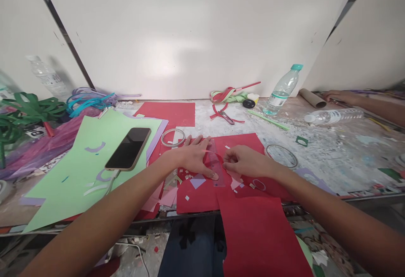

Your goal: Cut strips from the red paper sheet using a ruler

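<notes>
My left hand (196, 155) lies flat with fingers spread. Its thumb and fingers press a clear plastic ruler (216, 165) onto red paper (202, 199) at the table's front edge. Just right of the ruler, my right hand (242, 161) is closed in a pinch, low over the paper; whatever it holds is hidden. Small paper scraps and a lilac piece (198, 181) lie about both hands. A second red sheet (259, 235) hangs over the edge toward my lap.
A phone (128, 148) with a cable rests on green paper (69, 171) at left. Metal rings (173, 143) flank the hands. Small scissors (228, 118), an upright bottle (282, 93) and a lying bottle (335, 116) are behind. Another person's hand (340, 96) reaches in at right.
</notes>
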`<state>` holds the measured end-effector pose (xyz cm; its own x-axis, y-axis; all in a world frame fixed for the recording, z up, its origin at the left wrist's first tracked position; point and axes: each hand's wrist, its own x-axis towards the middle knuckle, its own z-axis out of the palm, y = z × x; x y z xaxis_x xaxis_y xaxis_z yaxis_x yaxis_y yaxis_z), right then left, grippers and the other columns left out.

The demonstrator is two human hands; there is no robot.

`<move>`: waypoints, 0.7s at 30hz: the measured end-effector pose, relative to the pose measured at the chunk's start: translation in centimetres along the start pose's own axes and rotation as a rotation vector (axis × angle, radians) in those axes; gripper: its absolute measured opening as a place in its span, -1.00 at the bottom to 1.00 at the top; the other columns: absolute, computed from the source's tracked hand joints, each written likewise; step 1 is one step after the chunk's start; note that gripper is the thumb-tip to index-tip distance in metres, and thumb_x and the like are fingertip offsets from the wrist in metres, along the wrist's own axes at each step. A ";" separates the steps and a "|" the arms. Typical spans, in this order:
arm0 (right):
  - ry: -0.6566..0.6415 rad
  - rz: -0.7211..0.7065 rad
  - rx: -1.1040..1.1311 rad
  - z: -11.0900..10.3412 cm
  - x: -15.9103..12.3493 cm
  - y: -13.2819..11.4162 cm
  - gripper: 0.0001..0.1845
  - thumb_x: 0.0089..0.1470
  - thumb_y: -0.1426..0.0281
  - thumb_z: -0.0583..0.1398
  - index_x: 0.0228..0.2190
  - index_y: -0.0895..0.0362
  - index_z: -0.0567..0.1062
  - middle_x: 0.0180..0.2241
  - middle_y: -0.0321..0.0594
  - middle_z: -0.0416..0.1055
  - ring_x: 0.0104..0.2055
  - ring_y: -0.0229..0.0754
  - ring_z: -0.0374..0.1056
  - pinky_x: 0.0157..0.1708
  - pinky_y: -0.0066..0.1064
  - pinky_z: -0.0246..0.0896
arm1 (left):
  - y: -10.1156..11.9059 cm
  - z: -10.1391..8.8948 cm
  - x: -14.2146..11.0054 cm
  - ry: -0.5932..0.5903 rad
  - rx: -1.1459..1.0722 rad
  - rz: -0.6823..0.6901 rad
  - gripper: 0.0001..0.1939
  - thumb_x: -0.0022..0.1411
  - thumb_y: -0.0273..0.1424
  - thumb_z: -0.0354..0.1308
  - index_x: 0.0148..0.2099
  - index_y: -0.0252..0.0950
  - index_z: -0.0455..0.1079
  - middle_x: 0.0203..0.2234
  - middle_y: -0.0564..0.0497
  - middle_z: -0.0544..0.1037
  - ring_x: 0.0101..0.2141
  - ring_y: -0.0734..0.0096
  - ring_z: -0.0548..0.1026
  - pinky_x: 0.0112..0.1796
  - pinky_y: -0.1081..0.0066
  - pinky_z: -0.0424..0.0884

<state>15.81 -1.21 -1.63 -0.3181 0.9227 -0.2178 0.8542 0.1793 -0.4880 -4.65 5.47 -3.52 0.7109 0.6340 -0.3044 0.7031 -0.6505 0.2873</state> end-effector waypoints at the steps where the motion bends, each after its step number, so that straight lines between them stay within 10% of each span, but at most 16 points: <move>1: -0.001 0.003 -0.002 0.0 0.0 -0.1 -0.80 -0.03 0.35 0.11 -0.63 0.13 0.34 -0.64 -0.25 0.36 -0.57 -0.25 0.22 -0.59 -0.43 -0.04 | 0.0 0.0 0.0 0.000 -0.009 -0.004 0.30 -0.26 0.38 0.06 0.40 -0.06 -0.34 0.38 -0.05 -0.34 0.30 -0.27 -0.37 0.18 -0.11 -0.09; 21: -0.160 -0.041 0.243 -0.2 -0.8 -0.5 -0.80 0.04 0.33 0.08 -0.56 0.12 0.33 -0.64 -0.27 0.44 -0.61 -0.24 0.29 -0.60 -0.46 0.03 | 0.1 0.2 0.3 0.005 -0.001 -0.022 0.26 -0.24 0.32 0.10 0.40 -0.08 -0.29 0.37 -0.04 -0.36 0.29 -0.29 -0.36 0.20 -0.13 -0.15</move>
<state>15.72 -2.01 -1.08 -0.4280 0.8472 -0.3148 0.7217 0.1107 -0.6833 -4.37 5.55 -3.78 0.6953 0.6501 -0.3065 0.7186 -0.6359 0.2814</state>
